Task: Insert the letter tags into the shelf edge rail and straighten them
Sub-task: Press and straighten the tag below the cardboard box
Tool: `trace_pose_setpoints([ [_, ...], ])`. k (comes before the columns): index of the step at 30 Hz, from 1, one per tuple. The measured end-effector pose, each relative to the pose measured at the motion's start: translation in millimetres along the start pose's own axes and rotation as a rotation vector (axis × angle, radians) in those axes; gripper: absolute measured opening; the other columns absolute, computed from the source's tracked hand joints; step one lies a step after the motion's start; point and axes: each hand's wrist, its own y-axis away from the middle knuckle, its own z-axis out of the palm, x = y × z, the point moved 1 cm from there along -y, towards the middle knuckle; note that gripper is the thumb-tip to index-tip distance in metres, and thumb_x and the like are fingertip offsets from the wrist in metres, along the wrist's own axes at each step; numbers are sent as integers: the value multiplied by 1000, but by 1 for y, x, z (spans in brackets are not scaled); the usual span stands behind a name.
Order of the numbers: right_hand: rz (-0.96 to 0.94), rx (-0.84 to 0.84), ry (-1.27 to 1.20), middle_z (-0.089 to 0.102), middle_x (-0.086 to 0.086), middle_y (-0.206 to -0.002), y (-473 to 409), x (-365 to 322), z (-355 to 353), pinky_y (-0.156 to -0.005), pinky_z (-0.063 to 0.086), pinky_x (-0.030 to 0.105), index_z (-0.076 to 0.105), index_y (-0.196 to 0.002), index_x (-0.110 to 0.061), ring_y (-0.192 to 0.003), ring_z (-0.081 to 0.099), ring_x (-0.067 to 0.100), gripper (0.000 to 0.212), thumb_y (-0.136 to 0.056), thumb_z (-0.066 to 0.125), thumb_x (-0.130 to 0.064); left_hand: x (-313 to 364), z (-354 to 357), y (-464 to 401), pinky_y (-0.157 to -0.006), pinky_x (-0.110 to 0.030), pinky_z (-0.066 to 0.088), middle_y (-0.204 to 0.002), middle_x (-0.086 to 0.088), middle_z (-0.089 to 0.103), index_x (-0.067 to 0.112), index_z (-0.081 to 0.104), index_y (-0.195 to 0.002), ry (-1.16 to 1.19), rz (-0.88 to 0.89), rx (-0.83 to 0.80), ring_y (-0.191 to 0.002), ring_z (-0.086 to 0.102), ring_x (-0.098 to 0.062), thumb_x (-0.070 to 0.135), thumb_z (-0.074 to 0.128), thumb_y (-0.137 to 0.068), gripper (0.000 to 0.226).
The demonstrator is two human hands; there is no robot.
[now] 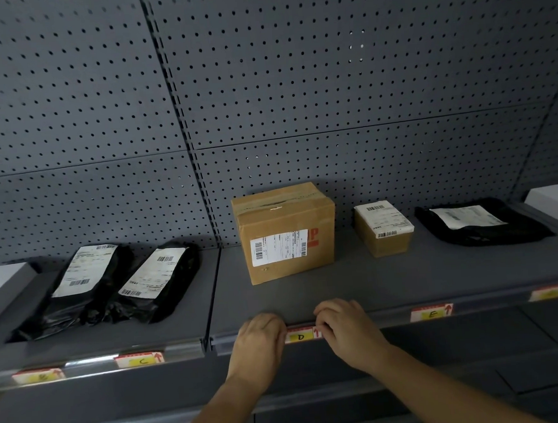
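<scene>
The D tag (pixel 302 335), white with a yellow patch and a red arrow, sits in the clear shelf edge rail (pixel 181 349). My left hand (pixel 261 336) pinches its left end and my right hand (pixel 345 327) pinches its right end, fingers curled on the rail. Other tags sit in the rail: B (pixel 38 376) and C (pixel 140 360) to the left, E (pixel 431 313) and one blurred tag (pixel 550 292) to the right.
On the grey shelf (pixel 388 280) stand a large cardboard box (pixel 285 232) just behind my hands, a small box (pixel 383 227), a black mailer (pixel 478 222) at right and two black mailers (pixel 113 284) at left. Pegboard (pixel 264 82) forms the back wall.
</scene>
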Motion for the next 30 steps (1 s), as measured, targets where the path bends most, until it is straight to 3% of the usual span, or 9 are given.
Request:
trace_pose_setpoints([
  [19, 36, -9, -28, 52, -14, -121, 5, 1, -7, -92, 33, 16, 64, -108, -26, -106, 45, 3, 18, -95, 52, -30, 8, 1, -2, -71, -22, 43, -83, 11, 60, 28, 60, -79, -10, -43, -15, -77, 54, -8, 18, 66, -83, 12],
  [30, -31, -15, -13, 56, -10, -118, 3, 4, -9, -96, 39, 25, 66, -104, -22, -106, 48, 4, 18, -97, 50, -28, 9, -2, -7, -70, -23, 45, -80, 10, 57, 27, 59, -77, -35, -9, -48, -74, 54, -9, 18, 62, -84, 12],
])
